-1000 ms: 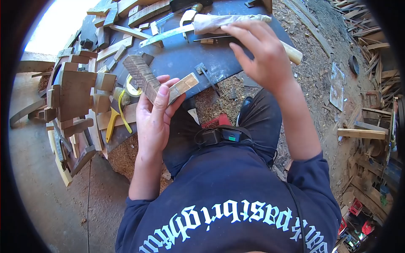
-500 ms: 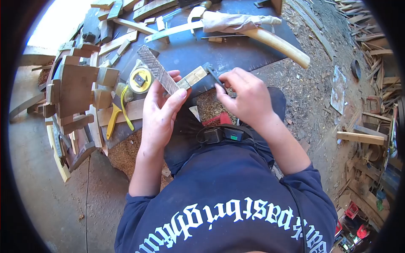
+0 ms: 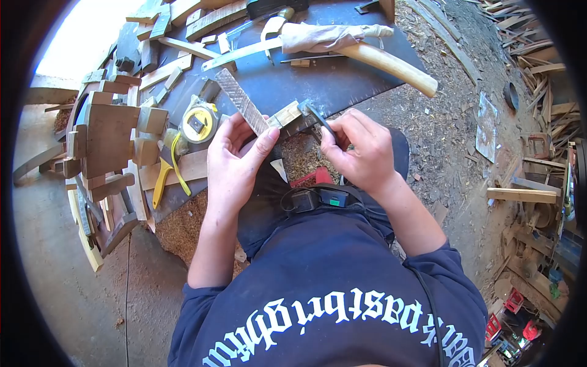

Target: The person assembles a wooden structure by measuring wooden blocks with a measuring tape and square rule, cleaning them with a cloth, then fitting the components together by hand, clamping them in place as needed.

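Left hand (image 3: 235, 165) gripping the angled wooden piece (image 3: 235, 98) near the edge of the table (image 3: 257, 70), right hand (image 3: 365, 147) closed on the dark tool (image 3: 320, 117) at its pale end; judged a positioning step, next calling for steady alignment.

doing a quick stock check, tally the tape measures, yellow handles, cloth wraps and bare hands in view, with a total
Tape measure: 1
Yellow handle: 1
Cloth wrap: 1
Bare hands: 2, left hand and right hand
Total: 5
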Tool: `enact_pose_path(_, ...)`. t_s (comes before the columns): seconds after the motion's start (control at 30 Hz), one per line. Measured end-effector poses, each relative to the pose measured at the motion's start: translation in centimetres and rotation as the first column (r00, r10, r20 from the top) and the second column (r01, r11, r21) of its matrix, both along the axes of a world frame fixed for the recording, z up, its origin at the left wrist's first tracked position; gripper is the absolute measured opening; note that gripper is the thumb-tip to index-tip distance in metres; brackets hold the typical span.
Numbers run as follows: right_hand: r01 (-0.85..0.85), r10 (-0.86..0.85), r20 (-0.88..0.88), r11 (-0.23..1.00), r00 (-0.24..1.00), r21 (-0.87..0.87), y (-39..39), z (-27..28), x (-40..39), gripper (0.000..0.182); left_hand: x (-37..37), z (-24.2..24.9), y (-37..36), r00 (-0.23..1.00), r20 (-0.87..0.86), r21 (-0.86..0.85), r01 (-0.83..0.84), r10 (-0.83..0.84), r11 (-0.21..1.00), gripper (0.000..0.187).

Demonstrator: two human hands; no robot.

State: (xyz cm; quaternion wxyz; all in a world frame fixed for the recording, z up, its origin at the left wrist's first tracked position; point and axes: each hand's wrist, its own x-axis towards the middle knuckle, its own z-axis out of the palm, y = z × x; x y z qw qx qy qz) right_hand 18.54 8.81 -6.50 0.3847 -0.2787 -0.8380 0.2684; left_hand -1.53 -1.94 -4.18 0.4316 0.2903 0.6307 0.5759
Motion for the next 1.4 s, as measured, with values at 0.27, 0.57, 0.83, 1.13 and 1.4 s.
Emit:
enact_pose_path(0.27,0.002,-0.002,-0.006,0.999,1.000,0.053,0.0,-0.6,0.1,0.013,0.3,-0.6,0.4,1.000,-0.017,-0.016,0.006,-0.006,1.000,0.085)
enact_pose_path(0.57,-0.017,0.019,-0.025,0.995,1.000,0.101,0.1,-1.2,-0.1,0.015,0.8,-1.0,0.9,0.967,-0.253,0.003,-0.010,0.010,1.000,0.076)
enact_pose_path(0.83,0.012,-0.008,-0.035,0.992,0.999,0.126,-0.4,-0.9,-0.9,0.018,1.6,0.0,1.1,0.658,-0.752,-0.038,0.011,-0.036,0.999,0.048)
enact_pose_path(1.13,0.043,-0.042,-0.008,0.989,0.999,0.141,0.4,-0.7,-0.4,0.017,1.8,0.5,1.4,0.698,-0.699,-0.209,0.013,-0.159,0.978,0.028)
enact_pose_path(1.4,0.041,-0.035,-0.033,0.977,0.999,0.209,1.1,-1.2,0.2,0.015,1.0,0.0,2.6,0.662,-0.723,-0.231,0.037,-0.197,0.972,0.028)
